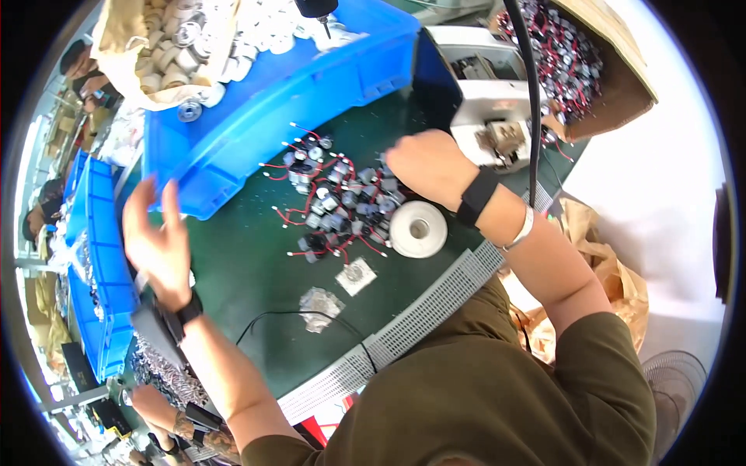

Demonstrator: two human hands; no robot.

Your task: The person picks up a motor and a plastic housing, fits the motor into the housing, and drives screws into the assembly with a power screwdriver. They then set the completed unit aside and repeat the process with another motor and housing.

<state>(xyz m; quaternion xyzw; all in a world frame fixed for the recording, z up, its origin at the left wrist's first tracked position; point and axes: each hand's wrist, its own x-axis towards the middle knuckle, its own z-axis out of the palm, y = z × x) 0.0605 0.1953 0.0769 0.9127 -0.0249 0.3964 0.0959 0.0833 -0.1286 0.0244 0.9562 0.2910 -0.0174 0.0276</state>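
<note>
My right hand (429, 167) is at the far right edge of a loose pile of small grey motors (342, 198) with red wires, on a green table mat (241, 272). Its fingers are curled in, and what they hold, if anything, is hidden. To the left, my left hand (161, 245) is raised off the pile, a little blurred by motion, with its fingers apart and nothing in it. A white round flanged part (406, 241) with a hole in the middle lies against the motors' near right side. Nearer me are a small white square piece (356, 276) and a crumpled clear plastic piece (320, 311).
A long blue bin (272, 128) with white round parts (252, 39) spans the back. Above it hangs a black powered screwdriver (317, 8). A white machine (497, 101) and a cardboard box (614, 101) of wired motors stand back right. Other people work at left.
</note>
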